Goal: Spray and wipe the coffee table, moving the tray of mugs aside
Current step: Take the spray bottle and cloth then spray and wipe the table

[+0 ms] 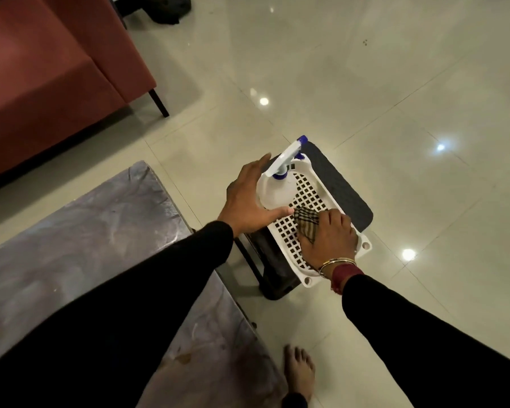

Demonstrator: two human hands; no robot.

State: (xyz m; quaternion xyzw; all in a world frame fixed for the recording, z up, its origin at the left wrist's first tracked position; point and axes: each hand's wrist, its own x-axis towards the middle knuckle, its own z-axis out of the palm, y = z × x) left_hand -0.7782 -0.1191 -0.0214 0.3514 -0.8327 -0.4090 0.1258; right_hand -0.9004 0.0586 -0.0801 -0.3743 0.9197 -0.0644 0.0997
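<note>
1. Your left hand (248,198) is spread wide, fingers straight and released, cupped against the 9 o'clock side of the spray bottle (277,189). I cannot tell whether the palm touches it.
2. The spray bottle stands upright in the far corner of a white lattice basket (286,234), with its blue-tipped nozzle pointing toward 1 o'clock.
3. Your right hand (330,240) lies in the basket with its fingers bent down, grasping a checked cloth (305,220). The cloth sits at 5 o'clock from the bottle, just beside its base.
4. The basket rests on a dark stool (345,184), right of the frame's centre.
5. The coffee table (86,231), its top grey and streaked, fills the 8 o'clock area, near the stool.
6. A red sofa (42,83) sits at 10 o'clock, and your bare foot (299,369) is on the glossy tiled floor (365,83) at 6 o'clock.
</note>
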